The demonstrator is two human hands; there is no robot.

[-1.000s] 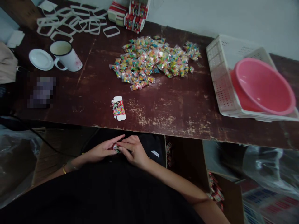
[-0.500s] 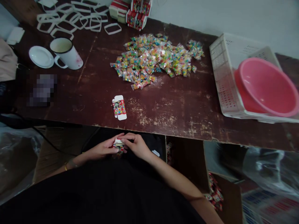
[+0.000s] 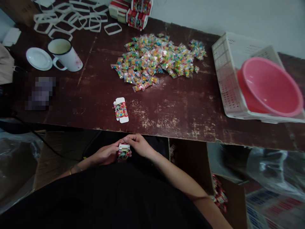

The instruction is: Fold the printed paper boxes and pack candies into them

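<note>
Below the table edge, over my lap, my left hand (image 3: pixel 107 153) is closed around a small printed candy box (image 3: pixel 123 153) with a white top end. My right hand (image 3: pixel 138 144) is bent over the top of that box, thumb and fingers at its upper flap; whether it pinches the flap is hard to see. A flattened candy box (image 3: pixel 121 110), red with white flaps, lies on the table just beyond my hands. Farther back spreads a heap of clear-wrapped colourful candies (image 3: pixel 157 58).
A white crate (image 3: pixel 220 76) holding a pink basin (image 3: pixel 269 87) stands at the right. On the left are an enamel mug (image 3: pixel 68 57), a white lid (image 3: pixel 39 58) and several white bands (image 3: pixel 113 29). Bundled boxes (image 3: pixel 137 19) are stacked at the back. Open cartons (image 3: pixel 193 165) sit below the table.
My right hand has shifted slightly across the box top, and my left thumb no longer covers its printed front. The box has turned a little. The whole view has shifted slightly.
</note>
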